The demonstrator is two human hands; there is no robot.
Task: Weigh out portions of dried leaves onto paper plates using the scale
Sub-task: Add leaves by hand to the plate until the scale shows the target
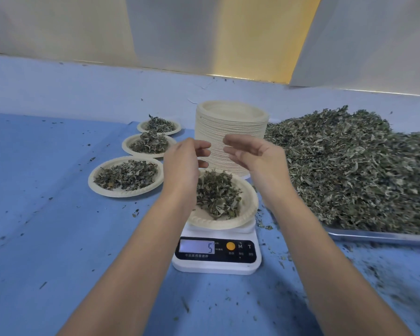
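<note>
left grip (184, 163) and right grip (255, 158) hang loose, empty, above the plate (252, 204) on the scale (216, 266) reading 5; best add small pinches from the pile (349, 170) at 3 o'clock.

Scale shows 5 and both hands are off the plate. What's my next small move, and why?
Probably lift the plate off the scale and set it by the three filled plates. The display reads 5, the left hand and right hand hover empty above it, so this portion looks finished if 5 is the target.
</note>
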